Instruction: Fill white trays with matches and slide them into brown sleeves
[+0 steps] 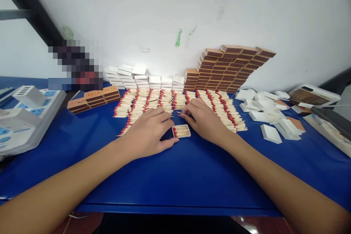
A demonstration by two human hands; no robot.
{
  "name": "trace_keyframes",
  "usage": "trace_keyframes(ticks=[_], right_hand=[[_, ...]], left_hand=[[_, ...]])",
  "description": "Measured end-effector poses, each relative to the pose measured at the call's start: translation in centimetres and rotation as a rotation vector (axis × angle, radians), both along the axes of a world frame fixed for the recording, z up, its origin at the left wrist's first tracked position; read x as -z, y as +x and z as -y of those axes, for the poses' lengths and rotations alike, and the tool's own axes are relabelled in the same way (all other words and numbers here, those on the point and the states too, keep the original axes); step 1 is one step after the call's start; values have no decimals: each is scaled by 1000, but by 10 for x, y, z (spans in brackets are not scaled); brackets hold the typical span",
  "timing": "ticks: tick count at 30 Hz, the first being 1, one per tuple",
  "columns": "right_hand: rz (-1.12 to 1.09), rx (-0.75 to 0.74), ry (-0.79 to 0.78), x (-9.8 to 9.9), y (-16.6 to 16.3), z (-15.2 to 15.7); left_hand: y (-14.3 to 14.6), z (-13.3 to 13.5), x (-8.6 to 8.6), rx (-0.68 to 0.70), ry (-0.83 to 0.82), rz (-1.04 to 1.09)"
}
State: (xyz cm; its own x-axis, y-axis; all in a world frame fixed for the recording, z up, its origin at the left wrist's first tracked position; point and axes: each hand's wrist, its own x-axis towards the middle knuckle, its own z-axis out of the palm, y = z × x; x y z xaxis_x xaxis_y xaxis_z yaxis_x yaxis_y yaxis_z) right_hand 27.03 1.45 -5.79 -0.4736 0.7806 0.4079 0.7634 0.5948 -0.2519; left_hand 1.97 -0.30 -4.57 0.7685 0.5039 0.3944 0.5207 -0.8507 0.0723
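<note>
Near the middle of the table sits a small white matchbox tray (181,135), partly filled with red-headed matches. The thumb and index finger of my left hand (150,131) grip its left end, the thumb at the near corner. Just beyond the tray, my right hand (204,119) is closed in a pinch, with a match or two (178,113) showing at its fingertips. Behind both hands lie rows of loose matches (223,111), their red heads lined up in bands; my hands cover part of them.
Stacked brown matchboxes (225,69) lean at the wall, with white trays (139,76) stacked to their left. More matchboxes (94,98) lie at left beside a power strip (52,117). At right are scattered white trays (271,133) and a phone (314,95). The blue table's front edge (181,208) is near me.
</note>
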Motion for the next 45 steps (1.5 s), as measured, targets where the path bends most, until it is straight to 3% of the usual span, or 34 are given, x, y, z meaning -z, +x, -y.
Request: trace_keyframes(ticks=[14,22,27,32,37,45], right_hand=[[57,6,2,0,7,-4],[16,-125,-100,-20,9,17],[48,-170,-121,-17,-1,23],[-1,-153,-146,-20,1,27],[-7,-115,-295,-29,15,32],[-29,-103,-347,-25,12,30]], left_hand=[[-1,-1,1,3,10,4],[0,0,-1,-8,31,4],[0,0,-1,-3,27,-3],[0,0,-1,5,36,19],[0,0,-2,1,35,23],[1,0,-2,-5,29,16]])
